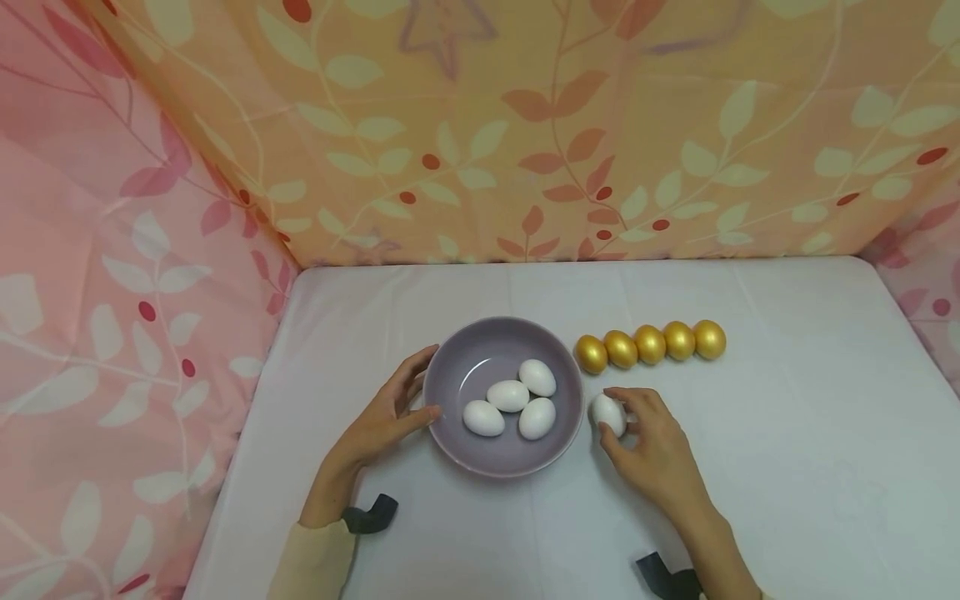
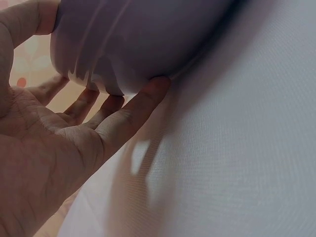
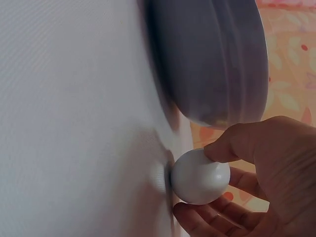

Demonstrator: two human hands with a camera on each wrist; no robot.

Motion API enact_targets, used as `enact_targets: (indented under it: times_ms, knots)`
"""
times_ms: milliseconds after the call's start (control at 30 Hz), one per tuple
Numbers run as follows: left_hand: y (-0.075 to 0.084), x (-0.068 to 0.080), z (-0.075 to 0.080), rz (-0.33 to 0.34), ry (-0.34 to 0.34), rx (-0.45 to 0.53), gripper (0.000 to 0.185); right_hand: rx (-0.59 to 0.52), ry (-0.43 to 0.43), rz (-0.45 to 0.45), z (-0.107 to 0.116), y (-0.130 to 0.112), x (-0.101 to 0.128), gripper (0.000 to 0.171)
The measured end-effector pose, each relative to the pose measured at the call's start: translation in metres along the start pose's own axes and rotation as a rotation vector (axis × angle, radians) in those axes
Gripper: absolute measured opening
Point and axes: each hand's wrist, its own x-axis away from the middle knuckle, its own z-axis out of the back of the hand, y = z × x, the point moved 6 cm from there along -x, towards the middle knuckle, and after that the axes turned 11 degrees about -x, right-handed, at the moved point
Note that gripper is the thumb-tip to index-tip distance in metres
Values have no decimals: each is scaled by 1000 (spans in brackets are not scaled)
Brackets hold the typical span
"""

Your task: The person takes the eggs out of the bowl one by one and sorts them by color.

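A purple-grey bowl point(image 1: 456, 447) stands on the white table with several white eggs point(image 1: 508, 396) lying in it. My left hand point(image 1: 390, 417) holds the bowl's left side, the thumb at the rim and the other fingers against the outer wall point(image 2: 123, 54). Just right of the bowl, my right hand point(image 1: 656, 450) pinches another white egg point(image 1: 608, 414) between thumb and fingers. In the right wrist view this egg point(image 3: 200, 177) is right at the table surface, below the bowl's wall point(image 3: 212, 64).
Several golden eggs point(image 1: 650, 344) form a slanting row behind my right hand, the nearest one close to the bowl's rim. A yellow leaf-patterned cloth point(image 1: 465, 200) hangs along the table's back edge, and a pink one point(image 1: 112, 333) along the left.
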Motion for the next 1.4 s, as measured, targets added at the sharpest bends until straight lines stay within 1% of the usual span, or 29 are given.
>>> enact_targets:
  times_ms: [300,733,1000,1100,1233,1400]
  knots:
    - [-2,0,0,-3,1,4,84,40,-5,-35,-4,1,0,52]
    - [-1,0,0,0,-2,5,85,37,24,-7,-4,1,1,50]
    - [1,0,-1,-10,-5,2,84,16,8,-12,-4,2,1,51]
    - [1,0,0,-8,-6,2,84,11,0,-5,-3,2,0,54]
    - [0,0,0,-2,-7,9,84,25,-4,6,-1,0,-1,60]
    - [0,1,0,6,-6,7,84,63,30,23,7,-10,-6,57]
